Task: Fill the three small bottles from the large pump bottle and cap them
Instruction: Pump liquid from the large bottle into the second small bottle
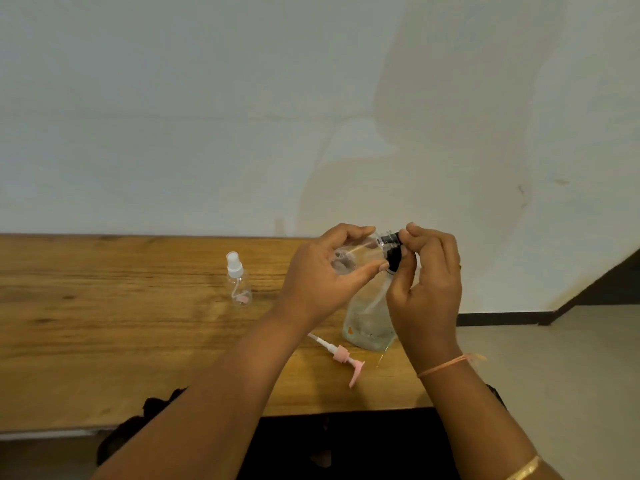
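Bench (104, 341) carrying big bottle (367, 327), standing open near the edge. Left grip (322, 282) clasping small bottle (349, 258) sideways above it. Right grip (429, 282) pinching black cap (393, 252) at its neck, probably threading. Risk: bottle lying tilted, so a cross-threading cap could be leaking any contents.

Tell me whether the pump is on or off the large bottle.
Off: the pink pump lies flat on the table beside the large bottle.

wooden table (104, 323) against pale wall (207, 98).
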`<state>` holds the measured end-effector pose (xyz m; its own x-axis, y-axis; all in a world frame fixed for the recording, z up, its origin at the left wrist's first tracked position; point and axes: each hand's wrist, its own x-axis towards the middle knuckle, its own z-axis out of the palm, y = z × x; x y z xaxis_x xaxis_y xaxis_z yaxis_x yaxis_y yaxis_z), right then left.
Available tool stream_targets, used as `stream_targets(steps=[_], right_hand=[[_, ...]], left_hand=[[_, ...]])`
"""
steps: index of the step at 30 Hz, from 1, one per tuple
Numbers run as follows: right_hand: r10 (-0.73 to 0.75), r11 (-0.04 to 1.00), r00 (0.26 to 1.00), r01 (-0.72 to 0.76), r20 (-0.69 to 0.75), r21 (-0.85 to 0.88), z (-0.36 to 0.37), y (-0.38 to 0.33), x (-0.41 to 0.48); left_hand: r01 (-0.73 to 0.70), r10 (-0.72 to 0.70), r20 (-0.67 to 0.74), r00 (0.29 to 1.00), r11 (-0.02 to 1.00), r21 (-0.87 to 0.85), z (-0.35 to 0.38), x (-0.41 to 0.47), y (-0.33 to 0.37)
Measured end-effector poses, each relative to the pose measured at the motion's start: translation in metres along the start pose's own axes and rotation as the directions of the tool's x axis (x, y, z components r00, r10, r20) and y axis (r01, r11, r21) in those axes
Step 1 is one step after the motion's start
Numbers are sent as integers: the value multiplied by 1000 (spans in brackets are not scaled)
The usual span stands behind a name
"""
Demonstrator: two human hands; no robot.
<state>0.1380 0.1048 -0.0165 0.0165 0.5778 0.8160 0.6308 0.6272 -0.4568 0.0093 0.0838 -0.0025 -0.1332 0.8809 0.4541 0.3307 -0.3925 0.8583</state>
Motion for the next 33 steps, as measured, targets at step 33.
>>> stream_targets(steps=[33], right_hand=[[24, 998, 1000, -24, 8, 54, -1, 2, 3]], left_hand=[[-27, 28, -33, 999, 1000, 6, 4, -7, -3]])
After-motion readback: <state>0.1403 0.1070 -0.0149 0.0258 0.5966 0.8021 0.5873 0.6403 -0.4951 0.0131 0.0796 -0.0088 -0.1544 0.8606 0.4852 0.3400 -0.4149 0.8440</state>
